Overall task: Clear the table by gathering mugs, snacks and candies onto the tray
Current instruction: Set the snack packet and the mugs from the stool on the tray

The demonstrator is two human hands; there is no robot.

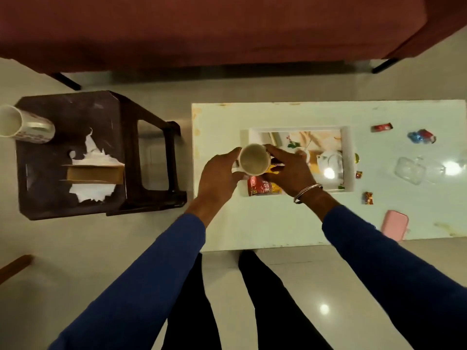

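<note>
A white mug [253, 159] stands upright over the left end of the white tray [348, 157], which has a printed picture inside. My left hand [217, 176] grips the mug's left side and my right hand [288, 170] grips its right side. Under the mug and my right hand lies a red and yellow snack packet [261, 188] in the tray. Several wrapped candies lie loose on the white table [278, 223]: a red one [381, 127], a blue and red one [421, 136], and small ones [368, 198] beside the tray. A second mug [22, 124] stands on the dark stool [75, 157].
A pink case [395, 224] lies near the table's front edge and a clear plastic lid [410, 170] lies right of the tray. A tissue box [94, 173] with torn tissue sits on the stool. A red sofa [214, 29] runs behind. My legs stand at the table's front.
</note>
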